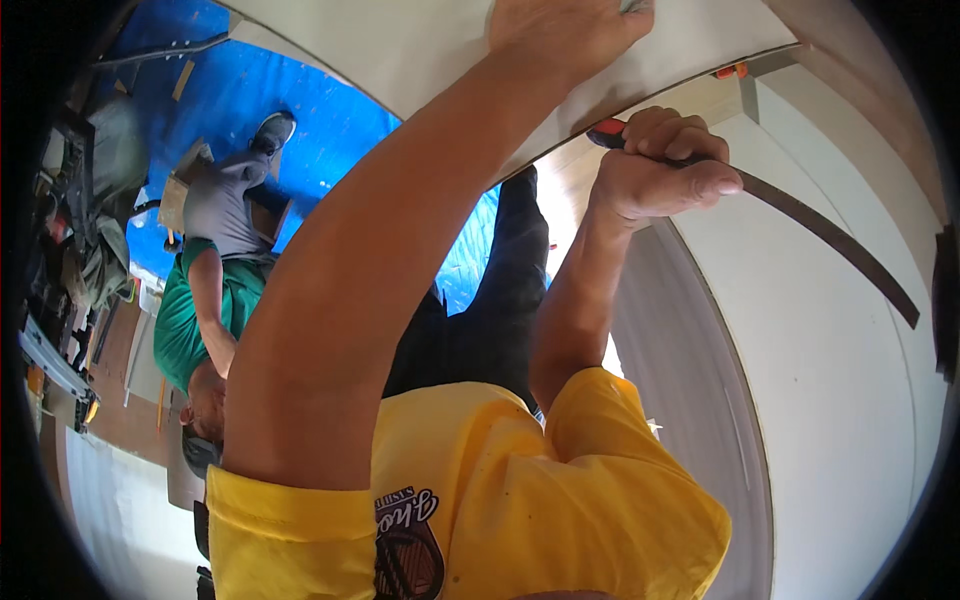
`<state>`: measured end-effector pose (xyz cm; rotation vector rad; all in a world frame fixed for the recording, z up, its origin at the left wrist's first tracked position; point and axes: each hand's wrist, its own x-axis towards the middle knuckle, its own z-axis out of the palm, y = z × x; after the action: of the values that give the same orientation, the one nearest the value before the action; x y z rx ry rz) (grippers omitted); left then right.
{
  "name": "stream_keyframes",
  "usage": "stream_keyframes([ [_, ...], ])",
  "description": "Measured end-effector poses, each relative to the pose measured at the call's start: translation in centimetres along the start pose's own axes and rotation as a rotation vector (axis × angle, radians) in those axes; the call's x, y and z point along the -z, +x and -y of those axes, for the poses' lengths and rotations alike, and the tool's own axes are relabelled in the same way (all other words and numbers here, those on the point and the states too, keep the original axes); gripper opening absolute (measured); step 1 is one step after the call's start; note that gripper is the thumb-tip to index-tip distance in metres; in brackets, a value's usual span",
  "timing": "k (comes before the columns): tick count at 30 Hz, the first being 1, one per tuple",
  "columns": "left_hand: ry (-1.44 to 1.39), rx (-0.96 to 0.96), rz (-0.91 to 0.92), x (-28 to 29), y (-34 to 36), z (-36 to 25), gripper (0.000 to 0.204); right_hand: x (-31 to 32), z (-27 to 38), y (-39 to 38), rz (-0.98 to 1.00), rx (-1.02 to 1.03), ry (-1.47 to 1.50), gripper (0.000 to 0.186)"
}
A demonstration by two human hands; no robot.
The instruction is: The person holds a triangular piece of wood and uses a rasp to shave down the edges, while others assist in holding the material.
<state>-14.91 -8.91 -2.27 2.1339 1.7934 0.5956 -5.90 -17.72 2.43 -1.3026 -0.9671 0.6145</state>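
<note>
My right hand (668, 165) is closed round the black and red handle (607, 133) of a hand saw. The saw's long, narrow dark blade (835, 237) stretches away to the right and looks bent in this view; its tip is apart from anything near it. Above, my left hand (570, 38) lies against a pale flat panel (430, 50). Most of that hand's fingers are cut off by the upper edge of the picture. My right hand is just below the panel's near edge, and my left forearm crosses over the panel's corner.
At the left, a person in a green shirt (180, 325) and grey trousers is close by, over a blue tarp (330, 125). Tools and dark bags (100, 240) crowd the far left. A white wall panel (830, 400) rises at the right. A small orange-red item (732, 71) shows by the panel's edge.
</note>
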Motion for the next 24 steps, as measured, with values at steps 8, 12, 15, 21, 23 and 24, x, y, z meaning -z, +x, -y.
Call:
stream_keyframes([
  [8,0.106,0.002,-0.021,-0.3,0.1,-0.3,0.069,-0.5,0.9,-4.9,-0.023,-0.096,0.121,0.065],
  [12,0.069,0.017,0.003,0.0,0.1,-0.4,0.068,-1.5,2.1,-6.7,-0.044,-0.124,0.041,0.066],
  [15,0.042,0.030,0.014,-0.1,0.2,-0.7,0.067,-1.7,2.6,-8.1,-0.075,-0.170,0.101,0.067],
  [21,0.018,0.034,0.024,-0.1,0.5,-0.6,0.066,-1.5,2.5,-10.3,-0.081,-0.202,0.179,0.065],
  [23,0.021,0.035,0.018,-0.3,0.5,-0.6,0.067,-1.9,2.3,-10.5,-0.093,-0.162,0.115,0.065],
  [24,0.044,0.039,0.018,-0.5,0.3,-0.6,0.067,-1.8,2.3,-9.9,-0.084,-0.178,0.089,0.064],
])
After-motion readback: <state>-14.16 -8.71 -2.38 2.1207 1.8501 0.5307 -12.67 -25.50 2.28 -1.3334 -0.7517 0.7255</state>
